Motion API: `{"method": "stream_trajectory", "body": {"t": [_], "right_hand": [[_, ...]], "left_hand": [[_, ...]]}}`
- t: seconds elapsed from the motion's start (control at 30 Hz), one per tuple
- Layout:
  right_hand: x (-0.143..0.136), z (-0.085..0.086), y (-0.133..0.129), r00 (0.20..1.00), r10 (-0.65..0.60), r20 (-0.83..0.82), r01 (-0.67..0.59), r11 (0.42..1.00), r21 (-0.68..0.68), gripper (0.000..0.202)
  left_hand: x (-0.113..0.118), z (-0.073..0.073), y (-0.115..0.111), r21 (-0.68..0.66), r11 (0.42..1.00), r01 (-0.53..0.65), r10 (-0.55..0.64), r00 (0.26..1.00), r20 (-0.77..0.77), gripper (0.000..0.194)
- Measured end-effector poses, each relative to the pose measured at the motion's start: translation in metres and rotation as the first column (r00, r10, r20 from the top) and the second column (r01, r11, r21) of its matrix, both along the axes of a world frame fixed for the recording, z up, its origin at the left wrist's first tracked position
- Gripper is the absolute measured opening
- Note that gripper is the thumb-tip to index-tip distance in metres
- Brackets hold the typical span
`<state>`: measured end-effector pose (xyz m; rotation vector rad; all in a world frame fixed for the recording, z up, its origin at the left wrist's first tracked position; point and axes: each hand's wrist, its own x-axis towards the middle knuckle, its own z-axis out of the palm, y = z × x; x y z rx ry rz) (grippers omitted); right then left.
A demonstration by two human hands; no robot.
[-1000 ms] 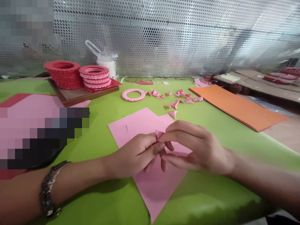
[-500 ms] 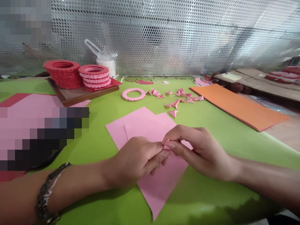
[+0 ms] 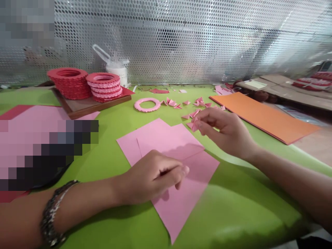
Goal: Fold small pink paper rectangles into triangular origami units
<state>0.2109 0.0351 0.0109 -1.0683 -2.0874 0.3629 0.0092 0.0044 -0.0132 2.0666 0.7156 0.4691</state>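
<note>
Pink paper sheets (image 3: 166,138) lie overlapping on the green table (image 3: 103,141). Over their lower left part is my left hand (image 3: 158,178), its fingers curled together with nothing visible in them. My right hand (image 3: 224,131) is farther forward and to the right, pinching a small folded pink piece (image 3: 194,125) between thumb and fingertips. It is close to a loose group of folded pink triangles (image 3: 199,101). A pink ring with a toothed edge (image 3: 147,105) lies left of the triangles.
Red rings (image 3: 70,84) and pink-and-red rings (image 3: 104,87) are stacked on a brown tray (image 3: 95,109). A white container (image 3: 117,73) stands behind. Orange sheets (image 3: 264,117) lie right, cardboard (image 3: 277,88) beyond. Pink sheets (image 3: 41,116) and a partly pixelated dark object are left.
My right hand has moved away from my left hand, forward to the folded triangles, with the small pink piece. My left hand has stayed over the sheets and no longer touches the piece.
</note>
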Motion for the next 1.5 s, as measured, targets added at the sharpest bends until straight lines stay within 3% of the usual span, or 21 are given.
{"method": "stream_trajectory", "body": {"t": [0.07,0.13,0.2,0.3,0.33,0.43,0.53,0.67,0.83,0.93,1.1,1.33,1.4,1.47,1.5], "right_hand": [[0.006,-0.003,0.012,0.992,-0.098,0.075,0.099,0.995,-0.008,0.015],[0.009,-0.008,0.021,0.992,-0.11,0.066,0.114,0.992,-0.061,0.03],[0.009,-0.011,0.024,0.986,-0.139,0.094,0.142,0.99,-0.024,0.034],[0.007,-0.014,0.021,0.981,-0.046,0.19,0.052,0.998,-0.031,0.033],[0.006,-0.014,0.019,0.973,0.011,0.231,0.001,0.999,-0.049,0.034],[0.004,-0.016,0.013,0.91,0.149,0.387,-0.105,0.986,-0.133,0.058],[0.004,-0.017,0.011,0.839,0.228,0.494,-0.123,0.964,-0.236,0.082],[0.007,-0.017,0.011,0.814,0.285,0.507,-0.166,0.949,-0.267,0.085],[0.005,-0.014,0.007,0.822,0.271,0.5,-0.194,0.96,-0.202,0.078],[0.001,-0.01,0.002,0.833,0.24,0.498,-0.193,0.97,-0.145,0.063],[0.003,-0.004,0.002,0.84,0.201,0.504,-0.154,0.979,-0.134,0.045],[0.007,-0.001,0.004,0.901,0.263,0.345,-0.195,0.956,-0.219,0.042],[0.01,0.001,0.006,0.903,0.382,0.195,-0.312,0.898,-0.311,0.046],[0.016,0.003,0.011,0.874,0.486,-0.014,-0.453,0.803,-0.388,0.042],[0.018,0.004,0.014,0.878,0.474,-0.068,-0.462,0.802,-0.378,0.037]], "left_hand": [[0.0,-0.002,-0.001,0.09,0.995,0.036,-0.038,0.999,0.011,0.035],[0.0,-0.001,-0.001,0.16,0.986,0.043,-0.044,0.999,0.004,0.034],[-0.001,0.002,0.0,0.228,0.973,0.024,-0.019,1.0,-0.024,0.03],[-0.004,0.012,0.007,0.342,0.938,-0.054,0.092,0.991,-0.096,0.015],[-0.005,0.015,0.01,0.398,0.913,-0.085,0.152,0.979,-0.139,0.02],[-0.011,0.023,0.02,0.529,0.846,-0.065,0.303,0.875,-0.378,0.071],[-0.016,0.024,0.026,0.471,0.881,-0.033,0.323,0.771,-0.549,0.083],[-0.018,0.024,0.027,0.455,0.89,-0.018,0.302,0.772,-0.56,0.074],[-0.016,0.028,0.026,0.446,0.895,-0.028,0.293,0.789,-0.54,0.07],[-0.016,0.031,0.027,0.444,0.895,-0.033,0.293,0.796,-0.53,0.07],[-0.021,0.028,0.036,0.399,0.907,-0.132,0.316,0.839,-0.442,0.061],[-0.031,0.033,0.05,0.201,0.943,-0.265,0.317,0.898,-0.305,0.061],[-0.033,0.039,0.052,0.113,0.959,-0.258,0.281,0.911,-0.303,0.063],[-0.035,0.044,0.052,0.048,0.977,-0.207,0.212,0.934,-0.289,0.066],[-0.036,0.045,0.052,0.03,0.984,-0.176,0.177,0.945,-0.275,0.066]]}}
